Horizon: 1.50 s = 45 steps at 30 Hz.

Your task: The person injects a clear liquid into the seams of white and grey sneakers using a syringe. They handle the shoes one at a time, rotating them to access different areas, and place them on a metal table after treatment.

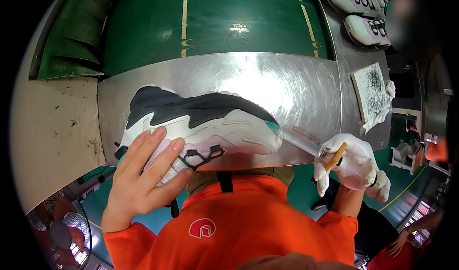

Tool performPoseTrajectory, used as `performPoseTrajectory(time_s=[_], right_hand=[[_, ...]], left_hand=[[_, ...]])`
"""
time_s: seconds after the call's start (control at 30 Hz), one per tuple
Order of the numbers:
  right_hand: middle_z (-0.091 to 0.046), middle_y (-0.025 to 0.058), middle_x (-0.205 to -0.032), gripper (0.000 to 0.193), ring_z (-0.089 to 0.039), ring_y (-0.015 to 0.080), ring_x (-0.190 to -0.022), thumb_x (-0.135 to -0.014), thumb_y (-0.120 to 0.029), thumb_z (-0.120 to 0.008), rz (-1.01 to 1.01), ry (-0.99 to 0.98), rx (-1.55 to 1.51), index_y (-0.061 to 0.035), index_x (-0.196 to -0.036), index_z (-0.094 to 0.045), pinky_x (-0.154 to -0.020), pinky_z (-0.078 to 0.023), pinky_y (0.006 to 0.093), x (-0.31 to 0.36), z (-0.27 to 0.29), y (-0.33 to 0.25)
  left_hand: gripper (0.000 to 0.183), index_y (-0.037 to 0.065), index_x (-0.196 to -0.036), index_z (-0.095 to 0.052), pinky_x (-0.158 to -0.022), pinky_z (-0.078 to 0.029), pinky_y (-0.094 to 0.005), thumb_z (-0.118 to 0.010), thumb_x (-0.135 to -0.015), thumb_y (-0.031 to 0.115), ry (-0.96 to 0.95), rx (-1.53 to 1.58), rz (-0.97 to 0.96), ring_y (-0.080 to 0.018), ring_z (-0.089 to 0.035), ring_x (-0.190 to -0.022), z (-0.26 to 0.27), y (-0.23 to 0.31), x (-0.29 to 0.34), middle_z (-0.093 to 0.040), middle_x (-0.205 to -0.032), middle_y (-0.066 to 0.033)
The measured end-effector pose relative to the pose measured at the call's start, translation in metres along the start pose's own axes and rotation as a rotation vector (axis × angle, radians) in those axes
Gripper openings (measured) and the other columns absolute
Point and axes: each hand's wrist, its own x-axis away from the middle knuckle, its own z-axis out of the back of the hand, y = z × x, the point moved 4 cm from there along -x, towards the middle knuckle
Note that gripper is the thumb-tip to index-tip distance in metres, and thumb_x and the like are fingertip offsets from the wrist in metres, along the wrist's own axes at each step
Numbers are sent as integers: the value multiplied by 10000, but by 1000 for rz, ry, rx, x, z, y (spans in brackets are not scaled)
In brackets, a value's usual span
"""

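Lying on its side near the near edge of the metal worktop [167, 71], the shoe [227, 129] sat beneath the spread left hand [138, 186], whose grip could not be determined. The gloved right hand [351, 162] grasped a clear tubular tool [302, 141] at the toe. Far: a green striped surface [143, 26]. Right: a stained white pad [372, 95]. Near left: a fan [60, 234].

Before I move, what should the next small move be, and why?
Probably nudge the clear tool slightly along the toe edge: its end already appears at the toe of the shoe, the gloved right hand holds it, and the left hand rests on the shoe, likely steadying it.
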Motion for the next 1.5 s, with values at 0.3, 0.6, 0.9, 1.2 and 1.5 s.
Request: performPoseTrajectory(time_s=[0.3, 0.6, 0.9, 1.2, 1.5], right_hand=[[-564, 299, -811, 784, -623, 366, -583, -774, -465, -739, 37, -61, -210, 126, -1208, -460, -436, -532, 437, 10, 11, 20], [-570, 329, -889, 843, -632, 399, -624, -732, -406, -770, 101, -28, -400, 109, -1291, -405, -515, -565, 463, 25, -3, 37], [-561, 320, -1043, 1002, -654, 373, -788, -591, -314, -875, 150, 60, -254, 121, -1333, -362, -690, -570, 431, 40, -37, 31], [-582, 202, -1127, 1157, -594, 222, -864, -329, -158, -929, 355, -25, -82, 126, -1323, -408, -812, -507, 326, 27, -41, 67], [-597, 103, -985, 1003, -460, 98, -633, -417, -156, -865, 441, -42, 131, 49, -1305, -445, -622, -434, 215, 0, -28, 97]], left_hand=[[276, 131, -1041, -631, -871, -536, -496, -734, -785, 122, 2, -78, 50, -431, -593, -1115, -7, 31, 11, -624, -1205, -208], [279, 131, -1078, -642, -882, -529, -496, -711, -808, 109, 51, -134, 88, -441, -567, -1150, -16, 47, 18, -607, -1231, -221], [327, 78, -1079, -663, -924, -491, -507, -667, -753, 64, -4, -51, 96, -456, -539, -1167, -8, 43, 11, -586, -1250, -256], [432, 48, -1064, -634, -917, -489, -440, -648, -635, -1, -121, 98, 157, -430, -579, -1107, 16, 11, -33, -579, -1267, -227], [528, -1, -1058, -605, -964, -435, -415, -743, -549, -8, -249, 418, 291, -413, -573, -1173, 11, -34, -71, -607, -1188, -265]])
